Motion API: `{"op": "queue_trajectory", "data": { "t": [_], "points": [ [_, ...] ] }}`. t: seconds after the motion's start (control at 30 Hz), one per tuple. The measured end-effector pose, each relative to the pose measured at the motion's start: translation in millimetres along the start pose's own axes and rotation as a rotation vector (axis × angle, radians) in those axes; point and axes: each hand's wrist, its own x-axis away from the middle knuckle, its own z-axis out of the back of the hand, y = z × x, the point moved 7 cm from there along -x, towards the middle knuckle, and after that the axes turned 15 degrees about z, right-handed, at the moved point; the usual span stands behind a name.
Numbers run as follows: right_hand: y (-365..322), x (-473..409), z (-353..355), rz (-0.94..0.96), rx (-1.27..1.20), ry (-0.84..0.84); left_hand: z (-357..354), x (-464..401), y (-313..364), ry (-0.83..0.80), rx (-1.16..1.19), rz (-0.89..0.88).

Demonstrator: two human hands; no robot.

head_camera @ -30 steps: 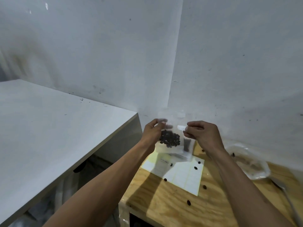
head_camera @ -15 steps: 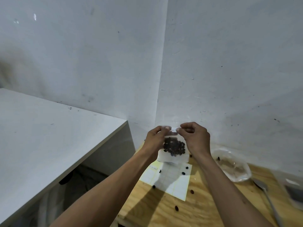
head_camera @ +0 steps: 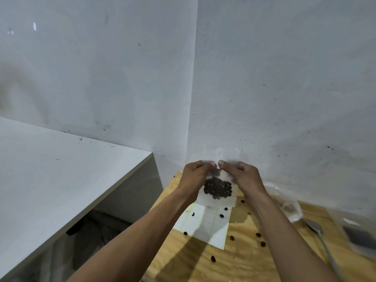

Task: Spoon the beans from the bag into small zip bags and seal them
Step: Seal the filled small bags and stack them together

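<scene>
A small clear zip bag (head_camera: pixel 217 197) holding a dark clump of beans hangs above the wooden table (head_camera: pixel 240 265), near the room's corner. My left hand (head_camera: pixel 195 177) pinches its top edge from the left. My right hand (head_camera: pixel 242 176) pinches the same edge from the right, and the two thumbs almost meet at the middle. The large clear plastic bag (head_camera: pixel 284 202) lies crumpled on the table to the right. A metal spoon (head_camera: pixel 317 231) rests beside it, bowl toward the wall. Whether the zip is closed cannot be told.
A sheet of white labels (head_camera: pixel 205 226) lies under the hands, with several loose beans (head_camera: pixel 262 243) scattered over it and the wood. A clear packet with a dark insert (head_camera: pixel 358 237) sits at the right edge. A white tabletop (head_camera: pixel 50 180) stands left, across a gap.
My hands came together along the bag's top edge, from its two corners to its middle. The bag sank a little toward the table.
</scene>
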Motion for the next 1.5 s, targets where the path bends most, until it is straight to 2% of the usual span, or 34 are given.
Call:
{"op": "queue_trajectory", "data": {
  "t": [0.13,0.33,0.43,0.57,0.67,0.73,0.87,0.9,0.97,1.07,1.17,1.23,1.33,1.5],
  "points": [
    [-1,4,5,0.060,-0.016,0.025,-4,-3,-5,0.077,-0.083,0.002],
    [5,5,10,0.043,-0.028,0.022,-11,-3,-2,0.131,-0.146,-0.025],
    [4,5,17,0.068,0.062,0.000,-16,-5,-4,0.127,-0.169,-0.031],
    [4,7,33,0.092,0.141,0.052,-33,-6,-6,0.104,-0.212,-0.035],
    [8,11,47,0.092,0.090,0.103,-52,-3,-3,0.091,-0.205,-0.055],
    [14,16,62,0.049,0.051,0.088,-63,-5,-2,0.086,-0.190,-0.062],
    [35,32,102,-0.120,-0.066,-0.060,-84,-8,-4,0.051,-0.105,-0.023],
    [42,36,115,-0.142,-0.103,-0.041,-94,-7,-8,0.030,-0.119,-0.002],
    [54,41,149,-0.150,-0.104,0.099,-121,-2,-22,-0.029,-0.235,0.062],
    [69,50,206,-0.154,-0.026,0.293,-173,7,-52,-0.154,-0.371,0.128],
    [77,64,264,-0.140,0.127,0.383,-230,5,-81,-0.210,-0.440,0.133],
    [78,75,303,-0.102,0.314,0.431,-271,7,-94,-0.252,-0.475,0.115],
    [77,89,351,-0.106,0.547,0.459,-329,14,-113,-0.333,-0.582,0.081],
    [107,94,387,-0.166,0.691,0.427,-379,17,-141,-0.302,-0.861,0.029]
  ]
}}
